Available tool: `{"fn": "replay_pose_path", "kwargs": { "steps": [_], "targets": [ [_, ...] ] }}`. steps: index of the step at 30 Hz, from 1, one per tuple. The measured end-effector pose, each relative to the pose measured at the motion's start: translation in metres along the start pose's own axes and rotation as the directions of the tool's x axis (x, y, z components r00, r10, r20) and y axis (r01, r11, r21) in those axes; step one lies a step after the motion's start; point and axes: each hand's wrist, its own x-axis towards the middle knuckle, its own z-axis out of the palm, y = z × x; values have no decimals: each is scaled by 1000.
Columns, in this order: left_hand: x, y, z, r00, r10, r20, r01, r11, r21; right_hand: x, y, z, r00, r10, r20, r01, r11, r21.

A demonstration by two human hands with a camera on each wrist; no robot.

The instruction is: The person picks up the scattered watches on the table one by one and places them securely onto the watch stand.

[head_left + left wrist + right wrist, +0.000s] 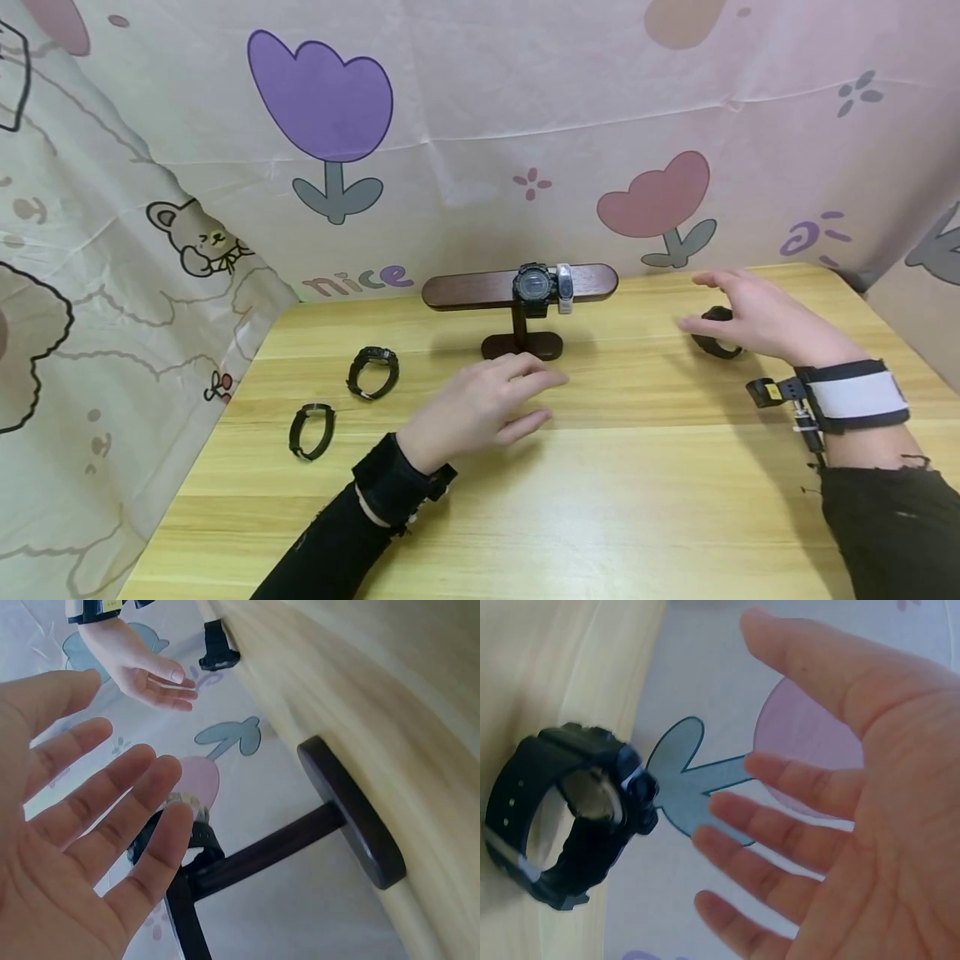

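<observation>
My right hand [772,317] hovers over a black watch [717,333] on the right of the table, fingers spread and relaxed. In the right wrist view that watch [570,814] stands on its side with its strap buckled in a loop, apart from the fingertips. My left hand [487,408] hangs over the middle of the table, palm and loose fingers bare in the left wrist view. Beyond it stands a dark wooden T-shaped watch stand [468,290]. A black digital watch [534,285] and a slimmer pale, clear-looking watch [565,288] are strapped round its bar.
Two more black watches lie at the left of the wooden table [600,517]: one looped watch [372,372] farther back, and a slimmer looped watch [312,432] nearer. A printed cloth [480,100] hangs along the back and left side.
</observation>
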Motion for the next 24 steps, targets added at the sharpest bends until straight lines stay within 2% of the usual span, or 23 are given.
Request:
{"fn": "replay_pose_path", "kwargs": {
  "steps": [7, 15, 24],
  "targets": [
    [1, 5, 3, 1000, -6, 28, 6, 1000, -24, -4, 16, 1, 997, 64, 33, -63, 998, -25],
    [3, 9, 6, 999, -2, 42, 3, 1000, -27, -8, 23, 2, 991, 116, 67, -113, 993, -44],
    [3, 13, 8, 997, -24, 77, 24, 1000, -2, -5, 27, 8, 993, 98, 72, -95, 994, -54]
  ]
}}
